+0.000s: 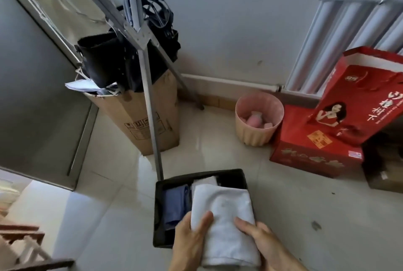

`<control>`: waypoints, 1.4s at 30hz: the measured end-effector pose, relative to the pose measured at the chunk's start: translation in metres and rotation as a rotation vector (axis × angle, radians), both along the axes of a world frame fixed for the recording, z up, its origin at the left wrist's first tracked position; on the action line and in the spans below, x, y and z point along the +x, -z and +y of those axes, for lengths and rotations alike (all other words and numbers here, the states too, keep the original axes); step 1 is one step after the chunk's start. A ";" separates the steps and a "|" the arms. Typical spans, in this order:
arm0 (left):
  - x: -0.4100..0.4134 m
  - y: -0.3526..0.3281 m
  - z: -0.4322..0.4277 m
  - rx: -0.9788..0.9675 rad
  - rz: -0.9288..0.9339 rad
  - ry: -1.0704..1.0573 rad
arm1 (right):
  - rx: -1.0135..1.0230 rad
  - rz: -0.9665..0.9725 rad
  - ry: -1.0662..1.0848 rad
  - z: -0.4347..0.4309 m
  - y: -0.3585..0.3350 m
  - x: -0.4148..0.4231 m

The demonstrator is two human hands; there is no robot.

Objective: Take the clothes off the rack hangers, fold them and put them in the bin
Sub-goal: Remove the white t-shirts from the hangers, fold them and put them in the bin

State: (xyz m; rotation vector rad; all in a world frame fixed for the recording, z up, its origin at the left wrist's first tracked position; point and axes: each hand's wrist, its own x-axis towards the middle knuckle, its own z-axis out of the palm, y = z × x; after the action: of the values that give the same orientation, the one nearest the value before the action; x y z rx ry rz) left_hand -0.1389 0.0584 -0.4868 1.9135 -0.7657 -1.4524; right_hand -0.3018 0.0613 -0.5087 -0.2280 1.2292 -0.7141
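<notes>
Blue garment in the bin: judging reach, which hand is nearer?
Left. The left hand grips the white cloth beside the blue garment; the right hand grips its far edge.

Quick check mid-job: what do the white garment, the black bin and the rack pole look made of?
The white garment looks like soft matte cloth, possibly cotton: it creases limply between the left hand and right hand. The black bin is matte, stiff fabric or plastic; its thin straight walls leave that open. The rack pole looks metal: dull silver-grey, with a bolted bracket.
</notes>
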 end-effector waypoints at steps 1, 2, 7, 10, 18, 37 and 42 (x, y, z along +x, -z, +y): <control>0.002 0.019 -0.002 0.023 -0.004 -0.006 | 0.019 0.062 -0.006 -0.003 0.021 0.002; 0.003 0.036 -0.004 0.029 0.007 -0.006 | 0.006 0.120 -0.003 -0.006 0.037 0.003; 0.019 0.141 -0.007 0.150 0.064 0.002 | 0.113 0.225 0.046 -0.024 0.144 0.016; 0.037 0.204 -0.012 0.196 0.055 0.054 | 0.172 0.245 -0.003 -0.037 0.204 0.023; 0.068 0.327 -0.056 0.136 -0.037 0.067 | 0.089 0.242 -0.122 -0.106 0.306 0.055; 0.057 0.351 -0.088 0.370 -0.044 0.207 | 0.064 0.791 -0.413 -0.137 0.336 0.062; 0.043 0.290 -0.078 0.336 0.087 0.058 | 0.099 0.642 -0.300 -0.116 0.262 0.054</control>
State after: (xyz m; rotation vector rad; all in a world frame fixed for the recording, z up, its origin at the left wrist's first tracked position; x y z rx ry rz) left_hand -0.0957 -0.0192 -0.7771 2.0687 -0.5683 -1.7795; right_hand -0.2480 -0.0552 -0.7703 -0.5763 1.7852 -0.3171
